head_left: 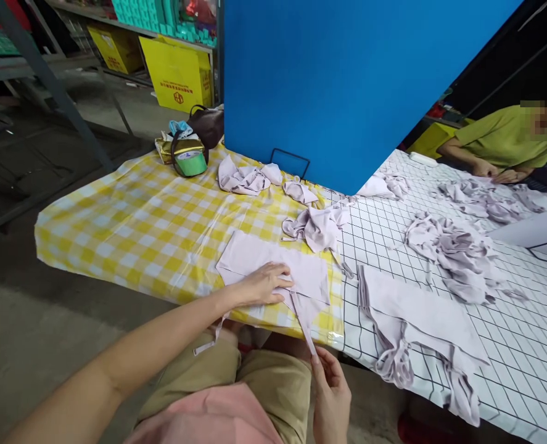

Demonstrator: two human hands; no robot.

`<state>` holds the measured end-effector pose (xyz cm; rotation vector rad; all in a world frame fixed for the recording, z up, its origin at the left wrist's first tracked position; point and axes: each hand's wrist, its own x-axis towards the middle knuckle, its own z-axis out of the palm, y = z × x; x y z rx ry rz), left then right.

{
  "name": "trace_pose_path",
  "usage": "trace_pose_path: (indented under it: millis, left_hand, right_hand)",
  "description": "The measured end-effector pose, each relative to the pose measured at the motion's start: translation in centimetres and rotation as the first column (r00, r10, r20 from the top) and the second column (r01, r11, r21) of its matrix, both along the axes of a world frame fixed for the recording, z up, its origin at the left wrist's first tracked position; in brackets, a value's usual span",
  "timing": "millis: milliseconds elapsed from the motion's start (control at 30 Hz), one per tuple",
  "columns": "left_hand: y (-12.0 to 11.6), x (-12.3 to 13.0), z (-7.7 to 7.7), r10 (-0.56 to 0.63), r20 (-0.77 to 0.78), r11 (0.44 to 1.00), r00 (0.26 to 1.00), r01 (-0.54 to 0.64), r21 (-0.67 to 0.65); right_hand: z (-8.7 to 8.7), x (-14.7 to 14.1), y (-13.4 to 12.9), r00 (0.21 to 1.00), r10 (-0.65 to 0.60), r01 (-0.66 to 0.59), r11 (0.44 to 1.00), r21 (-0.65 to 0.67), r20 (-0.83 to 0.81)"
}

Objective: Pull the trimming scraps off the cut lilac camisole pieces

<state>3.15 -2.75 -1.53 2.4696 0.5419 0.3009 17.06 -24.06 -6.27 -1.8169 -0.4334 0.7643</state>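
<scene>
A pale lilac cloth piece with straps, like a camisole (pixel 254 254), lies spread near the front edge of the yellow checked tablecloth (pixel 129 228). My left hand (pixel 266 285) rests flat on its middle, fingers outstretched. Below it, my right hand (pixel 332 388) pinches the lower end of a thin strap (pixel 304 327) and holds it taut past the table edge. Another strap (pixel 208 343) dangles over the edge to the left. On the right, a neat stack of the same lilac pieces (pixel 425 311) lies with its straps bunched toward me.
Crumpled lilac garments (pixel 319 227) lie beyond my hands, and a larger heap (pixel 453 250) sits on the white grid cloth (pixel 518 327). A tall blue board (pixel 329 86) stands across the table. Green tape (pixel 191 162) is at the back left. Another person (pixel 499 145) handles cloth at far right.
</scene>
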Motion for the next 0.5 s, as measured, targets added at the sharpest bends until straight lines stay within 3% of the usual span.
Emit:
trace_pose_path:
  millis: [67,133,233,333,500]
  left_hand:
    - [0.2,-1.0,0.5,-0.005,-0.009,0.997,1.000,0.004,-0.076]
    - [0.4,-2.6,0.8,0.056,-0.013,0.992,0.998,-0.058,-0.114]
    - [0.1,-5.5,0.6,0.214,-0.077,0.972,0.974,-0.220,-0.079]
    - [-0.4,-8.0,-0.2,0.293,-0.176,0.952,0.940,-0.304,-0.044]
    - [-0.7,-9.8,-1.1,0.264,-0.198,0.959,0.944,-0.279,-0.051]
  right_hand:
    - [-1.3,0.1,-0.7,0.995,-0.087,0.087,0.996,0.007,0.048]
    - [-2.6,-0.2,-1.0,0.995,-0.095,0.096,0.995,-0.020,0.029]
    - [-3.9,-2.5,0.0,0.980,0.178,-0.184,0.980,-0.075,-0.087]
    - [-3.6,-6.7,2.7,0.874,0.481,-0.482,0.876,0.014,-0.070]
    - [-1.7,-12.5,7.0,0.712,0.702,-0.697,0.709,0.111,-0.012]
